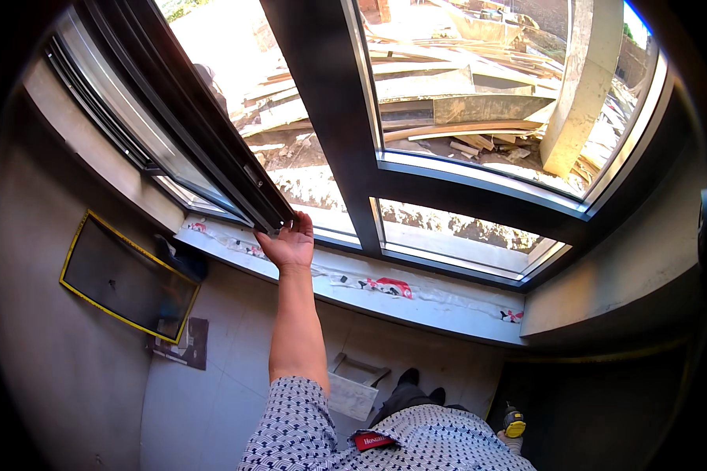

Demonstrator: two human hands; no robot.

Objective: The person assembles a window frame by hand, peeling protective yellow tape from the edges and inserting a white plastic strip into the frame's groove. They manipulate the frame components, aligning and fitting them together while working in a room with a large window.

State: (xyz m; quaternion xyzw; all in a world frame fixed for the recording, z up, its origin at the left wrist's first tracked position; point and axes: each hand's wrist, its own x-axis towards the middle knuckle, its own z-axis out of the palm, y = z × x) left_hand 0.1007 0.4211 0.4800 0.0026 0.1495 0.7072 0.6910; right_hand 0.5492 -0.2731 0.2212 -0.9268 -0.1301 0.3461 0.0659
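A dark-framed window sash (212, 118) stands swung inward at the upper left. My left hand (291, 245) reaches up to its lower corner, with the thumb on one side and the fingers curled around the edge. Low on the right, close to my body, my right hand (503, 436) is mostly hidden behind a yellow and black cordless drill (514, 422). I see its yellow end, and the hand appears wrapped round it. Below the sash runs a white windowsill (456, 318), partly covered by crumpled clear film with red print.
Fixed dark window framing (322, 102) fills the middle and right. A yellow-edged mesh screen (130, 275) leans at the left wall, and a dark yellow-edged panel (597, 400) is at lower right. A small stool (353, 392) stands near my feet. Stacked lumber (463, 110) lies outside.
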